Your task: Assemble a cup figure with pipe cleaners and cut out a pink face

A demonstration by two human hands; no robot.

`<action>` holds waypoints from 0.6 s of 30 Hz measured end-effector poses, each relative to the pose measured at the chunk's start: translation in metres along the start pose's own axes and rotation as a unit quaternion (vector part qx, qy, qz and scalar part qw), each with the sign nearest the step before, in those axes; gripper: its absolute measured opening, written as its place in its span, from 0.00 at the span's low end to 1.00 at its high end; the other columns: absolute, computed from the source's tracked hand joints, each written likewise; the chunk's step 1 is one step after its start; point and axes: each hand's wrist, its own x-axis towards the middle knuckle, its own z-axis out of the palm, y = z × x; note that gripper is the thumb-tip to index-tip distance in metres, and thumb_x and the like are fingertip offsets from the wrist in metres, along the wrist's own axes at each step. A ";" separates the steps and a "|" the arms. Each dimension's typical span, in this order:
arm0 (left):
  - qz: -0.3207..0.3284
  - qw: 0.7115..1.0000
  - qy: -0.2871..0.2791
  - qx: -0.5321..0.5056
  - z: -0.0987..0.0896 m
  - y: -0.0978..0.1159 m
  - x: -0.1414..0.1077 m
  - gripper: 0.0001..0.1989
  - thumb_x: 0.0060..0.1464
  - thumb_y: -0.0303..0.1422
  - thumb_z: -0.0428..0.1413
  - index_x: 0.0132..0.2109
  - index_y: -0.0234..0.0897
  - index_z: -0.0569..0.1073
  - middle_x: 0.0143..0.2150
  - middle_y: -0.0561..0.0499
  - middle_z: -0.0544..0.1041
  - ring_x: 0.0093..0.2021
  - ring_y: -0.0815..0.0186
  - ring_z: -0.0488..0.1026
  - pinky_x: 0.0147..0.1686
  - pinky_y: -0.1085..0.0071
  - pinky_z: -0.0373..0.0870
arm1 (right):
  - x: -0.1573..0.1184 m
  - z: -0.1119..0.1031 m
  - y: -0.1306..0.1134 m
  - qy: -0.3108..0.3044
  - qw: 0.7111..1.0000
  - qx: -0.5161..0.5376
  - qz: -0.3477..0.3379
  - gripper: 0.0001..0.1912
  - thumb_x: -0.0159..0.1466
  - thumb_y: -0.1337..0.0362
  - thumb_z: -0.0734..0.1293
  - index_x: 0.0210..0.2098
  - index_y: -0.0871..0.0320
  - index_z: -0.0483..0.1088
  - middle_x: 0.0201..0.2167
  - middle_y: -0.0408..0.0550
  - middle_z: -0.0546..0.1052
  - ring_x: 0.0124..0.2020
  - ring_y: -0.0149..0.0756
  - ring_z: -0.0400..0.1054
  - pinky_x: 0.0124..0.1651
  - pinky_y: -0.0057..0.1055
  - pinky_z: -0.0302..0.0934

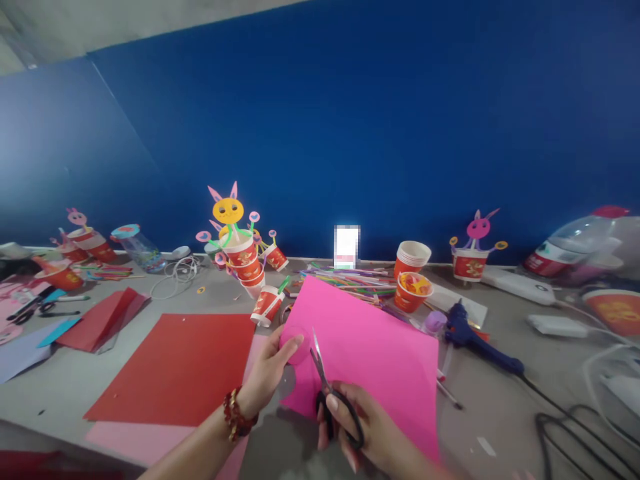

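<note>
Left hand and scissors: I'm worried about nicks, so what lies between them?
Between the left hand and scissors, the head view shows a round pink piece.

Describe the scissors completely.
The scissors have black, plastic-looking loop handles and silvery, metal-looking blades. The right hand holds them by the handles, hiding part of the loops. Their blades are slightly open, tips pointing away from the person, above the bright pink sheet. The left hand is nearby, not touching them.
</note>
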 end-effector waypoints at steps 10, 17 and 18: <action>0.001 0.999 -0.030 0.035 0.002 0.004 0.002 0.20 0.57 0.46 0.61 0.49 0.36 0.77 0.45 0.45 0.82 0.42 0.58 0.78 0.50 0.64 0.73 | 0.017 -0.015 -0.011 -0.018 0.999 -0.030 0.001 0.35 0.56 0.29 0.62 0.32 0.59 0.63 0.24 0.48 0.79 0.08 0.20 0.58 0.11 0.19 0.45; -0.031 0.999 -0.037 0.008 0.004 -0.002 0.001 0.21 0.56 0.45 0.61 0.51 0.36 0.77 0.45 0.45 0.82 0.43 0.56 0.78 0.45 0.64 0.75 | 0.016 -0.018 -0.005 -0.015 1.000 -0.002 0.002 0.34 0.57 0.30 0.63 0.32 0.59 0.63 0.22 0.46 0.78 0.08 0.21 0.59 0.10 0.19 0.45; -0.034 0.999 -0.034 0.007 0.004 -0.002 0.001 0.21 0.56 0.45 0.62 0.51 0.36 0.77 0.45 0.45 0.82 0.43 0.56 0.78 0.45 0.65 0.75 | 0.016 -0.018 -0.004 -0.017 1.000 0.002 0.002 0.34 0.57 0.30 0.63 0.32 0.59 0.62 0.22 0.45 0.78 0.08 0.21 0.60 0.10 0.19 0.45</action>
